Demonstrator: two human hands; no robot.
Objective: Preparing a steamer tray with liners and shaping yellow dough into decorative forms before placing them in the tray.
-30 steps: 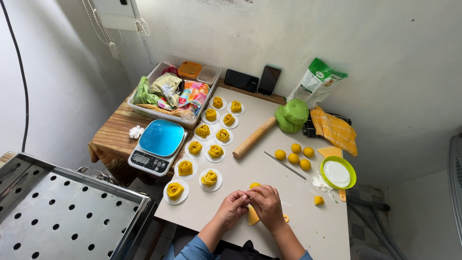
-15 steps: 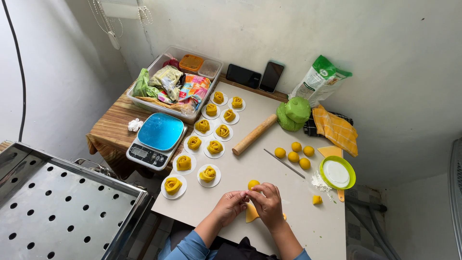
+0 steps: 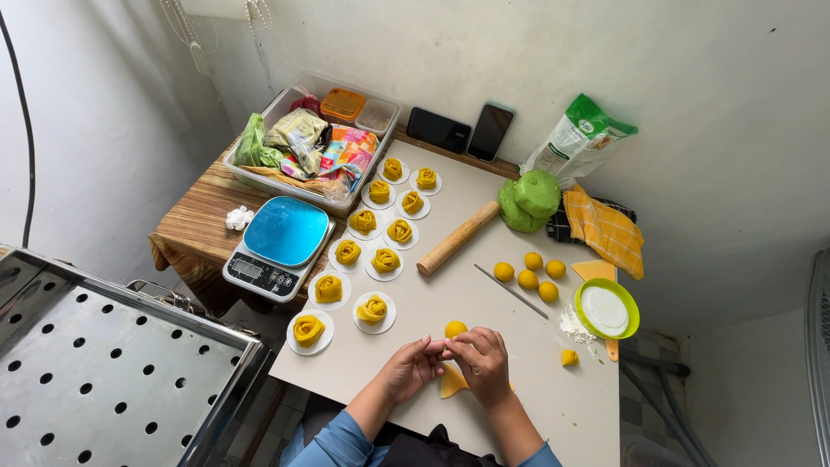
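Yellow flattened dough piece [image 3: 451, 381], thin and soft, lies on the pale worktop [image 3: 519, 415] under both hands. Left hand [image 3: 412, 367] and right hand [image 3: 481, 361] meet fingertip to fingertip, pinching its upper edge. Round yellow dough ball [image 3: 456, 329]: just beyond the fingers. Wooden rolling pin [image 3: 458, 237]: farther beyond that ball.

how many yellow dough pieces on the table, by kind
rose-shaped rolls on white discs: 11
small dough balls: 4
dough ball by the hands: 1
flat dough sheet under the hands: 1
small dough scrap: 1
total: 18
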